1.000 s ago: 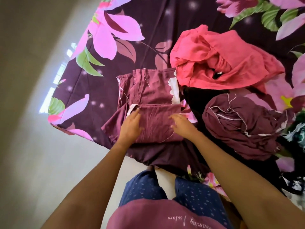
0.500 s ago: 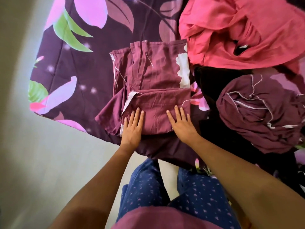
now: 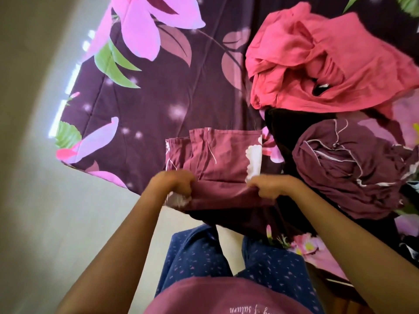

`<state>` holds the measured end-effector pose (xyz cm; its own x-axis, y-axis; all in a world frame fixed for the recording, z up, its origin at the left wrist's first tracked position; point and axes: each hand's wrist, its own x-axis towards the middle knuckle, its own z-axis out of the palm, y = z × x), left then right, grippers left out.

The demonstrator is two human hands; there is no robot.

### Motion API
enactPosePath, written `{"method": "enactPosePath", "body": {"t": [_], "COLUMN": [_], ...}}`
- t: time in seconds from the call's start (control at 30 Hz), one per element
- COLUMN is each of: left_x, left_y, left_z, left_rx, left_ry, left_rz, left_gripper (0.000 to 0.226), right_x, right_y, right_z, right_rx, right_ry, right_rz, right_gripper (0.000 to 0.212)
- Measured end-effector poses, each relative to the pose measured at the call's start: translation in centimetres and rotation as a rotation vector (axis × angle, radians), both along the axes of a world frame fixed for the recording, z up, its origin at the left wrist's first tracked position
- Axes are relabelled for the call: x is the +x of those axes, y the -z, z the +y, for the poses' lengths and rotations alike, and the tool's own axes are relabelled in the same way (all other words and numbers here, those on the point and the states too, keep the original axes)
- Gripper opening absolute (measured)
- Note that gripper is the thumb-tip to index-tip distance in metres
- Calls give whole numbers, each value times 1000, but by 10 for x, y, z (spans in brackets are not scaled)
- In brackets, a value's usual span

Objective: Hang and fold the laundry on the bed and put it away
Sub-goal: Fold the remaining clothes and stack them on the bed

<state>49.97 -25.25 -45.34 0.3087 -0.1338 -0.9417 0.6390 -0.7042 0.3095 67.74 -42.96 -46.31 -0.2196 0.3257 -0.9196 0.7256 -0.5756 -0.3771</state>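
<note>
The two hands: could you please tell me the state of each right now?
Left hand: closed, gripping the near edge of the maroon cloth.
Right hand: closed, gripping the same cloth's near edge.

Only readable bit: white cursive on maroon-pink shirt (image 3: 204, 298) at 6 o'clock, upside down, looks like "saturn", rest cut off.
</note>
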Motion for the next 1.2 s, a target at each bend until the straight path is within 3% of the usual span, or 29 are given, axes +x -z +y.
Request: {"method": "enactPosePath", "body": {"t": [0.2, 0.27, 0.37, 0.5, 0.83, 0.93, 1.07, 1.2], "left_x": [34, 31, 16, -5, 0, 11, 8, -16], "left_y": [9, 14, 25, 32, 71, 76, 69, 58], "left_z": [33, 25, -6, -63, -124, -130, -133, -119], "left_rx": [612, 698, 630, 483, 185, 196, 210, 282], "left_ry": [-402, -605, -890, -1310, -1706, -1878, -2105, -2053], "left_rz": [-515, -709, -816, -550, -302, -398, -569, -780], "left_gripper": [33, 31, 27, 25, 94, 101, 79, 69], "right_x": [45, 49, 44, 33, 24, 18, 11, 1], "right_y": [23, 29, 36, 48, 88, 89, 81, 66], "right_z": [50, 61, 75, 92, 128, 132, 121, 90], "right_rx": [351, 363, 389, 432, 472, 427, 368, 340], "right_ry": [164, 102, 69, 86, -14, 1, 224, 564], "right_rz": [-405, -506, -442, -233, -254, -240, -77, 198], "right_gripper": [35, 37, 37, 48, 106, 105, 95, 98]}}
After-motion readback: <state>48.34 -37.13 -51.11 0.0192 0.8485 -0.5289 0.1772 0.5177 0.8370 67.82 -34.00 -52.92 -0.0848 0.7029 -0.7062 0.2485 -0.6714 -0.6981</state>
